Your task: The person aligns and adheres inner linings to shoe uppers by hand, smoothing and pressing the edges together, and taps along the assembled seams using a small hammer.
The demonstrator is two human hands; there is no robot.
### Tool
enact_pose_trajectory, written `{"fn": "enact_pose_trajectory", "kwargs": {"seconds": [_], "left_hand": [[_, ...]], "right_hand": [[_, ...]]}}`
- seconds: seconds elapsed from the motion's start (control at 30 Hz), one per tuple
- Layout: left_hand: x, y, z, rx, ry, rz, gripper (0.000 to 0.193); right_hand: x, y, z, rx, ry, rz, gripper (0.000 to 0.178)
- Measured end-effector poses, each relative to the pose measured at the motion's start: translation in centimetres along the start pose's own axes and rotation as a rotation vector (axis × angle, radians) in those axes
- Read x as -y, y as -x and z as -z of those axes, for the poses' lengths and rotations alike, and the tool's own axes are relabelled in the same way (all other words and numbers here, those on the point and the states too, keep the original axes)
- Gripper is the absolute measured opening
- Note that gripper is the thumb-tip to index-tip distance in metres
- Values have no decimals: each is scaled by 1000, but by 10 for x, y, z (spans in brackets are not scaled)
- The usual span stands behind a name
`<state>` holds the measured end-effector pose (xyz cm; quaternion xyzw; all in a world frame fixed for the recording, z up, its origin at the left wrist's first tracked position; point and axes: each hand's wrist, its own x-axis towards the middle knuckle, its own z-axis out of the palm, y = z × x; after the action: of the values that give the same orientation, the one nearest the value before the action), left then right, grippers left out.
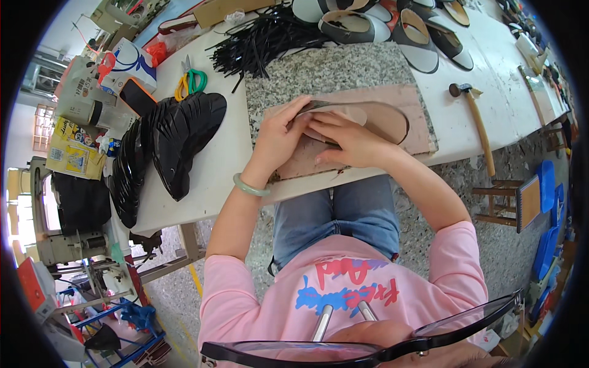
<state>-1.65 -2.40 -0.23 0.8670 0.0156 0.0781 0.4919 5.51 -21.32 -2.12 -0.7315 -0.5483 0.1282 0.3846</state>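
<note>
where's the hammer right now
In the head view, the hammer lies on the right part of the white table, just right of the granite slab, its wooden handle reaching past the table's near edge.

- Below the left hand (279, 132) and right hand (354, 144), I see big red and blue lettering (346, 293) across the pink shirt (343, 260).
- Well left of the left hand, a yellow packet (72, 154) carries print and a square code.
- Past it, a greyish package (78, 101) shows dark characters, too small to read fully.
</note>
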Motion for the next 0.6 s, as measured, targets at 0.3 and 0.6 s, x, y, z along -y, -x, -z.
{"fn": "enact_pose_trajectory", "kwargs": {"seconds": [0.3, 0.6], "left_hand": [[0, 9, -12, -99, -198, -122, 35], [-39, -34, -3, -57, -582, -40, 25]], "right_hand": [[25, 32, -16, -18, 452, 139, 93], [-66, 138, 147, -937, 437, -453, 35]]}}
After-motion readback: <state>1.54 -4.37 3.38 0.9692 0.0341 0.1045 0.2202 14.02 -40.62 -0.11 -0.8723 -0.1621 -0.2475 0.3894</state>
